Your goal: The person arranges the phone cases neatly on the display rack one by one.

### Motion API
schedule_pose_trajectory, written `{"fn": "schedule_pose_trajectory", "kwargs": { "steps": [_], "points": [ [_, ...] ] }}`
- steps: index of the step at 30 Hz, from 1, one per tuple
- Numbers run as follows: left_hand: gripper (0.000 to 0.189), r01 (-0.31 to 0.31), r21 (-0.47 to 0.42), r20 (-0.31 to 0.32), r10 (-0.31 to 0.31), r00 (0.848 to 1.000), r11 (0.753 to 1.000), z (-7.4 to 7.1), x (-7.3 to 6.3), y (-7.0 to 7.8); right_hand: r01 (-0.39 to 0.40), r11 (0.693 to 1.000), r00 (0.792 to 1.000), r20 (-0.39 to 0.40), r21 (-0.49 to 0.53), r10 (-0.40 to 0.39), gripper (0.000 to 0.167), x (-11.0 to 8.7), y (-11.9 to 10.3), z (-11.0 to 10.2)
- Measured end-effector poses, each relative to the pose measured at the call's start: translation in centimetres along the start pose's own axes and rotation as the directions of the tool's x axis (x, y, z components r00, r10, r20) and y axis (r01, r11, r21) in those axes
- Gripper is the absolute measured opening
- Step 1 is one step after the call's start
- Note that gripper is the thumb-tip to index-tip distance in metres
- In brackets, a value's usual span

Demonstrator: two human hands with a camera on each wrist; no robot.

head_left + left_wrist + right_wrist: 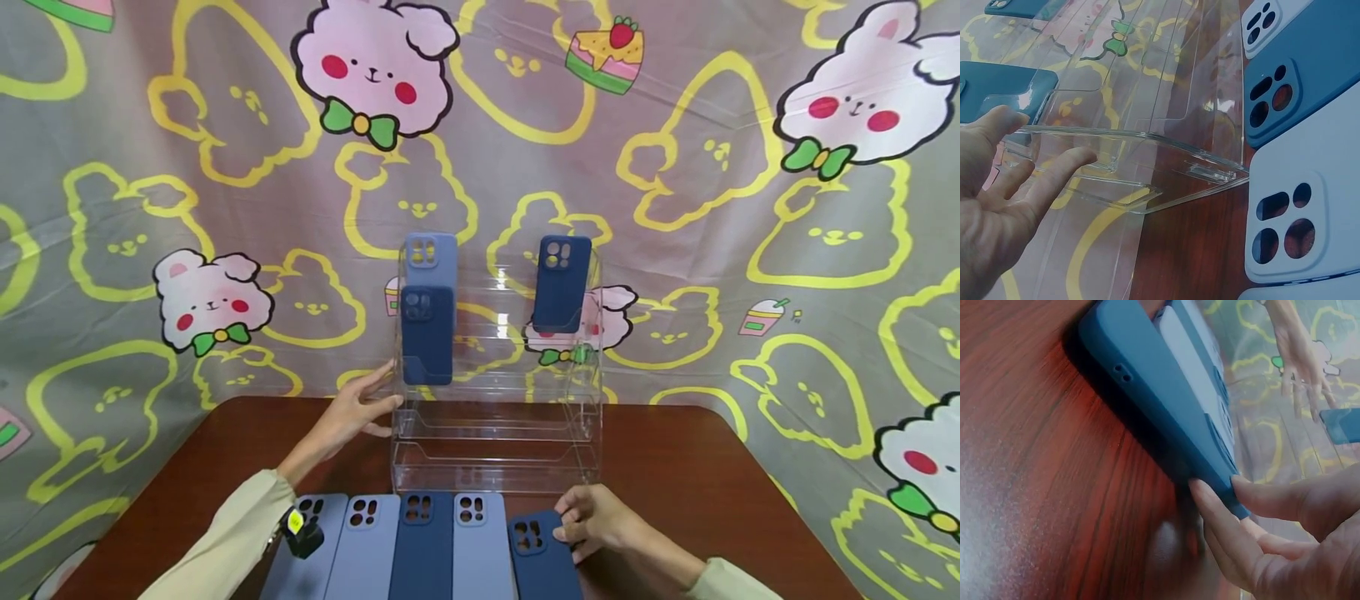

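- Head view: the right grip [596, 527] pinches the upper right corner of the dark blue case [549, 568], at the right end of the row on the bench [660, 475], in front of the clear rack [498, 481]. A rim hold, clear of the camera cutouts, suits it.
- The case lies slightly askew beside the pale blue case [480, 562]; easing it up and rightward should avoid dragging its neighbour.
- Left wrist view: the left grip [997, 215] is loosely spread by the rack's side, holding nothing; whether fingertips touch, I cannot tell. Light contact there would steady the rack without tipping it.
- Right wrist view: thumb and fingers close on one end of the case, which is tilted; lift slowly, since a corner pinch may let it swivel.
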State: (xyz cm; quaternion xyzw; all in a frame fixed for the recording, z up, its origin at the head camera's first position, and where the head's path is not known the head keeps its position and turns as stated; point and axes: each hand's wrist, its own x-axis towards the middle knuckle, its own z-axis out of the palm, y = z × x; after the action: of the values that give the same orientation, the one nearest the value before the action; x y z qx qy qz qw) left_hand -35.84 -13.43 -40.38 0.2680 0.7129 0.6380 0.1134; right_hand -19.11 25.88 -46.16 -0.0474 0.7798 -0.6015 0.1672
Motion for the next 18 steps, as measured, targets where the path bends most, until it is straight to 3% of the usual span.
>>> {"fn": "schedule_pose_trajectory", "kwargs": {
  "steps": [10,18],
  "points": [
    [0.077,0.008,-0.006,-0.009,-0.008,1.000,1.000,0.0,0.0,-0.2,0.025,0.998,0.999,0.023,0.050,-0.026,0.035,-0.1,-1.3,-1.1],
    [0.077,0.006,0.002,-0.009,-0.006,1.000,1.000,0.0,0.1,-0.3,0.147,0.989,0.989,-0.019,0.027,-0.146,0.041,0.1,-4.9,-2.8]
  ]
}}
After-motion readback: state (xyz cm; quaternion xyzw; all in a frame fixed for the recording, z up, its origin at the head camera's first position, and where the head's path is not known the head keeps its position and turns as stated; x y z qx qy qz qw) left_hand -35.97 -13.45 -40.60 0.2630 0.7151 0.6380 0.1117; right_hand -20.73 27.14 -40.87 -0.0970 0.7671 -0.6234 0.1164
